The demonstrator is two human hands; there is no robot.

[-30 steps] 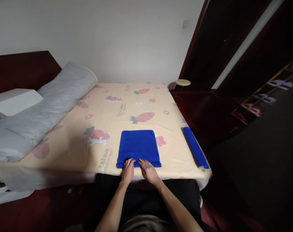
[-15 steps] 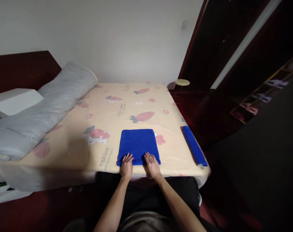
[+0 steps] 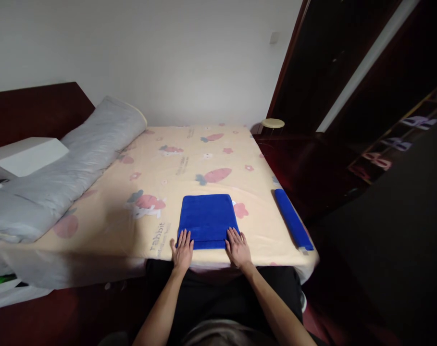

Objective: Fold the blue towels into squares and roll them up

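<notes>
A blue cloth (image 3: pixel 208 216), folded into a near-square with a narrow fold along its near edge, lies flat close to the front of the bed. My left hand (image 3: pixel 183 251) rests on its near left corner, fingers stretched forward and thumb out to the side. On the near right corner lies my right hand (image 3: pixel 238 247), palm down with fingers extended. Between the two hands the folded strip shows uncovered. Off to the right, a rolled blue cloth (image 3: pixel 293 219) with a pale tag lies along the bed's right edge, touched by neither hand.
The bed (image 3: pixel 189 175) has a cream sheet with carrot and rabbit prints. A rolled grey quilt (image 3: pixel 77 158) lies along its left side, with a white box (image 3: pixel 27 154) behind. Beyond the far right corner stands a round stool (image 3: pixel 273 123); slippers (image 3: pixel 396 143) sit on a rack.
My hands have moved apart, from nearer the middle of the cloth's near fold out to its two near corners. The rolled cloth lies as before.
</notes>
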